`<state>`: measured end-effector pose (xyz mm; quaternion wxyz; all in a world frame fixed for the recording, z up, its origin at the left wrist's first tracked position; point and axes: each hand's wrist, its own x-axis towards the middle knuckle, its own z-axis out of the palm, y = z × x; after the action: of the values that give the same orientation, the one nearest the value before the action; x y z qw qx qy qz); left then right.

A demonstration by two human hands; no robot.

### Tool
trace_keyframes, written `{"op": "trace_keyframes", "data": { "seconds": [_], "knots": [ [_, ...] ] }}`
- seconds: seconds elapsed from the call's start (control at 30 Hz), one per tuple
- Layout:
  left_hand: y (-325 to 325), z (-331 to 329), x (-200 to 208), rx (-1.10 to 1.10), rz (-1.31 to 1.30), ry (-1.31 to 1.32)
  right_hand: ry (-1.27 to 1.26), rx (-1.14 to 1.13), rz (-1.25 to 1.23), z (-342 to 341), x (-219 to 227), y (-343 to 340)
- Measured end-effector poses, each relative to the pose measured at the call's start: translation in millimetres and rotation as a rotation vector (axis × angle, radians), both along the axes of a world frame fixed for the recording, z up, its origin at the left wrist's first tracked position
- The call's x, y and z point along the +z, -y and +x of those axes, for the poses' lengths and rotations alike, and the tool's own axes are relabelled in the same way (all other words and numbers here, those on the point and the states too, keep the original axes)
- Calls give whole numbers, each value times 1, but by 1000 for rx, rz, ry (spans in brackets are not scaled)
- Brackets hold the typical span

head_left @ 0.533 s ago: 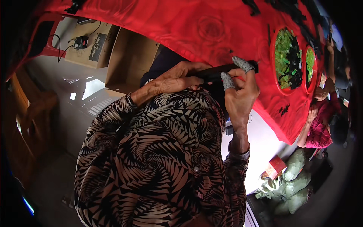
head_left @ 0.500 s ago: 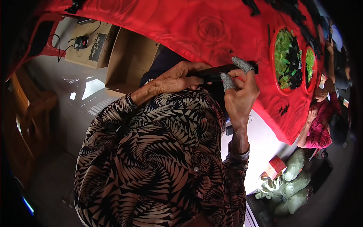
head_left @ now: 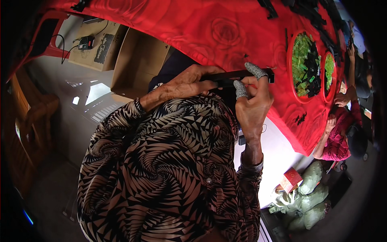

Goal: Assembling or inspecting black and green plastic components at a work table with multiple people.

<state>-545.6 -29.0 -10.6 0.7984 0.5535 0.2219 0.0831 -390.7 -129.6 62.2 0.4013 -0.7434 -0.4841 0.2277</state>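
A long, flat black strip point(head_left: 229, 75) is held just off the table's front edge. My left hand point(head_left: 186, 84) is closed around its left end, the thumb lying along the near side. Toward the other end, my right hand point(head_left: 254, 103) pinches it, with grey fabric sleeves on the thumb and index finger. The index sleeve point(head_left: 254, 70) lies across the strip's top, while the thumb sleeve point(head_left: 240, 89) is by its near edge. What my left fingers do underneath is hidden.
On the red rose-patterned tablecloth point(head_left: 225, 30) stand two red trays of green and black pieces, a larger one point(head_left: 291, 76) and a smaller one point(head_left: 325, 94). A co-worker's hand point(head_left: 331, 122) is at the right. An open cardboard box point(head_left: 139, 60) and plastic bags point(head_left: 314, 201) are below.
My right hand has shifted slightly left along with the view. Both hands keep their hold on the black strip.
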Motion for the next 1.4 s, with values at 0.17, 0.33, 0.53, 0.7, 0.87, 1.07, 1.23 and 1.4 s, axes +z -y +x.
{"op": "trace_keyframes", "data": {
  "seconds": [0.17, 0.33, 0.53, 0.7, 0.87, 1.07, 1.23, 1.4],
  "knots": [
    [4, 3, 3, 62, 141, -79, 83, 35, 4, -2, 2, 0],
    [8, 7, -1, 125, 221, -74, 59, 8, 16, -3, 1, -1],
    [8, 7, 1, 138, 178, -109, 179, -50, -32, -3, 2, 6],
    [9, 8, -2, 141, 164, -101, 354, -52, 48, -6, -6, 5],
    [9, 7, -5, 151, 316, -77, 78, -140, 57, -11, -15, 11],
    [8, 8, -1, 125, 321, -80, 143, -151, 65, -16, -8, 10],
    [7, 7, -1, 121, 284, -85, 178, -124, 65, -16, -8, 6],
    [0, 5, 0, 55, 262, -82, 177, -131, 76, -14, -9, 3]
  ]
}}
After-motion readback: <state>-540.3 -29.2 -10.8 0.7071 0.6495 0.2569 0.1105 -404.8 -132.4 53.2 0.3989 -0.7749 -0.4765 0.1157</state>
